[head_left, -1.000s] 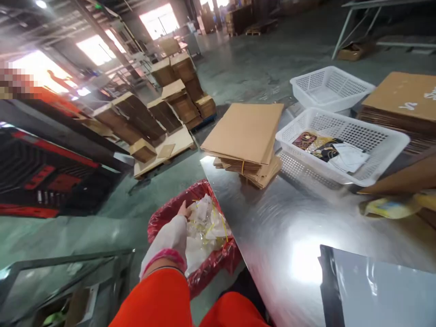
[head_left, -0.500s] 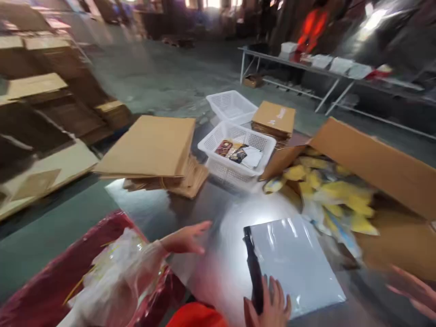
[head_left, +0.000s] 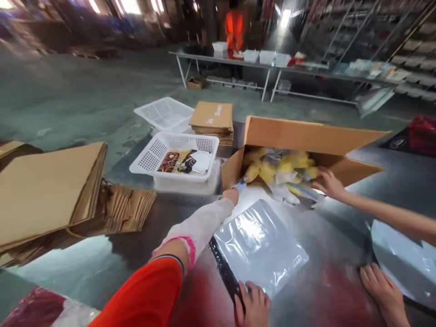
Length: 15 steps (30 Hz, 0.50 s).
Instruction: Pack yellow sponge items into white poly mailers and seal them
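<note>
My left hand (head_left: 231,195), its wrist under a white sleeve cover, reaches forward to the near-left corner of an open cardboard box (head_left: 316,134). Its fingers are closed on the end of a blue-and-white packet (head_left: 240,185); the rest of their grip is hidden. Yellow-and-white packets (head_left: 284,169), blurred, fill the box and spill over its front. Before me a glossy light-grey plastic mailing bag (head_left: 260,245) with a black edge strip lies flat on the metal table. My right hand (head_left: 254,304) rests on its near edge, fingers apart.
A co-worker's hand (head_left: 329,184) reaches to the packets; another hand (head_left: 383,288) lies by a second plastic bag (head_left: 405,254). White baskets (head_left: 177,175) and a cardboard stack (head_left: 211,116) stand behind. Large cardboard sheets (head_left: 47,186) lie left. A person (head_left: 234,29) stands at the far table.
My left hand has moved from the left, open, to the box and closed on a packet. The view has turned right. The bag has rotated under my right hand. The co-worker's hand now reaches the packets.
</note>
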{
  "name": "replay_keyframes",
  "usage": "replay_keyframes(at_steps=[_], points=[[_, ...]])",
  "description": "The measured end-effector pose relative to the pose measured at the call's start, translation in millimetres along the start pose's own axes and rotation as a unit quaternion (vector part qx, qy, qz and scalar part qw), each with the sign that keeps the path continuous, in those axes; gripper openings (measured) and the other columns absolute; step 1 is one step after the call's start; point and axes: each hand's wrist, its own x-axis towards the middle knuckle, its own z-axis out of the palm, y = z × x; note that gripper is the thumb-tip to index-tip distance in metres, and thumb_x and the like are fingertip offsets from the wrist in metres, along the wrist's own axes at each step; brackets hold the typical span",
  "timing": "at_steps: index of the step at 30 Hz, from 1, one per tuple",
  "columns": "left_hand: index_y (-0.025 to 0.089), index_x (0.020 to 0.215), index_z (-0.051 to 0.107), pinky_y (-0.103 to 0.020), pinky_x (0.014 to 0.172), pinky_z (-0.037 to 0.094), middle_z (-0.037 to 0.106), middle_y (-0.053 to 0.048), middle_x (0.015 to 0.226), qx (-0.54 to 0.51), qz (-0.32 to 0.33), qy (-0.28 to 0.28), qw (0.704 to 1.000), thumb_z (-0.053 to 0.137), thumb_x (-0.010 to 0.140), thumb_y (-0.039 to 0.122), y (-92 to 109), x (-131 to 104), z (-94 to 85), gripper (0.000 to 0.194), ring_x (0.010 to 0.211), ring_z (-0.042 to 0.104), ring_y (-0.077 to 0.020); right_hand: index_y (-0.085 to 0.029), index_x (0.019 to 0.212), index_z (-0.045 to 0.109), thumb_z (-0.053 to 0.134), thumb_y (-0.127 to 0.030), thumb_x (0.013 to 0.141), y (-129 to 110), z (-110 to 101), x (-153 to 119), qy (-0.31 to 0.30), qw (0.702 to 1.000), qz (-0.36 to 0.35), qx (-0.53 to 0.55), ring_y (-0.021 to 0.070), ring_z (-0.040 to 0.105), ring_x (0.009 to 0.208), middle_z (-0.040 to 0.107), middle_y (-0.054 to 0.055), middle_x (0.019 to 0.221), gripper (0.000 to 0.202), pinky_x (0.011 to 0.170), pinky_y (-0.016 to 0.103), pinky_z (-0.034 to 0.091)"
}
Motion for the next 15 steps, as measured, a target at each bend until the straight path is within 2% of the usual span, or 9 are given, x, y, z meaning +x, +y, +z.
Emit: replay_keyframes(at_steps=[2,3,5,8,10,12,14,15], points=[[-0.002,0.125,0.049,-0.042,0.091,0.042,0.056,-0.029,0.118,0.002,-0.011,-0.013,1.0,0.041,0.089,0.005,-24,-39,14.9,0.037,0.117,0.052,-0.0343,-0.026,0.113,0.061,0.051,-0.041,0.092,-25,18,-48,-0.037,0.999,0.004,0.016,0.0187,0.056,0.103,0.06,0.006,0.12,0.027,0.091,0.039,0.045],[-0.001,0.127,0.048,-0.043,0.092,0.041,0.055,-0.029,0.12,-0.002,-0.015,-0.02,1.0,0.043,0.088,0.005,-40,-60,16.5,0.04,0.119,0.05,-0.0346,-0.027,0.112,0.062,0.048,-0.037,0.093,-32,21,-62,-0.055,0.998,0.001,0.024,0.0184,0.057,0.099,0.062,0.006,0.114,0.026,0.089,0.036,0.045],[0.001,0.129,0.046,-0.041,0.092,0.043,0.058,-0.025,0.118,-0.021,-0.025,-0.037,0.999,0.049,0.085,0.006,-73,-98,10.5,0.045,0.115,0.053,-0.033,-0.026,0.113,0.064,0.044,-0.027,0.092,-36,22,-73,-0.092,0.995,-0.008,0.033,0.019,0.058,0.095,0.065,0.006,0.106,0.029,0.087,0.033,0.045],[0.005,0.13,0.045,-0.031,0.083,0.049,0.064,-0.017,0.111,-0.073,-0.024,-0.073,0.994,0.055,0.081,0.009,-113,-149,-3.4,0.051,0.098,0.063,-0.0234,-0.022,0.114,0.064,0.043,-0.015,0.086,-37,18,-64,-0.156,0.987,-0.013,0.03,0.0201,0.058,0.096,0.065,0.007,0.106,0.036,0.087,0.03,0.043],[0.011,0.129,0.048,-0.026,0.078,0.051,0.066,-0.01,0.11,-0.163,0.017,-0.123,0.979,0.052,0.083,0.014,-127,-183,-3.7,0.046,0.092,0.064,-0.0184,-0.022,0.109,0.065,0.044,-0.009,0.081,-41,13,-55,-0.187,0.982,0.002,0.014,0.0196,0.058,0.096,0.065,0.006,0.104,0.038,0.084,0.028,0.042],[0.016,0.125,0.054,-0.026,0.082,0.05,0.066,-0.006,0.112,-0.252,0.082,-0.184,0.947,0.051,0.084,0.02,-130,-217,5.4,0.041,0.096,0.062,-0.0187,-0.021,0.104,0.066,0.042,-0.004,0.078,-46,10,-48,-0.205,0.978,0.027,-0.009,0.0194,0.058,0.094,0.065,0.006,0.101,0.039,0.08,0.027,0.041],[0.02,0.121,0.06,-0.031,0.091,0.047,0.066,-0.004,0.114,-0.262,0.128,-0.214,0.932,0.054,0.082,0.025,-127,-246,18.7,0.04,0.105,0.059,-0.0223,-0.019,0.101,0.065,0.04,-0.003,0.078,-51,7,-44,-0.208,0.976,0.054,-0.032,0.0198,0.059,0.093,0.065,0.007,0.099,0.038,0.077,0.027,0.04],[0.023,0.119,0.062,-0.032,0.094,0.045,0.066,-0.004,0.113,-0.229,0.133,-0.214,0.94,0.056,0.08,0.026,-125,-258,24.7,0.039,0.107,0.058,-0.0237,-0.018,0.099,0.065,0.041,-0.003,0.078,-52,7,-43,-0.203,0.976,0.065,-0.04,0.0202,0.059,0.093,0.064,0.008,0.098,0.035,0.076,0.027,0.04]])
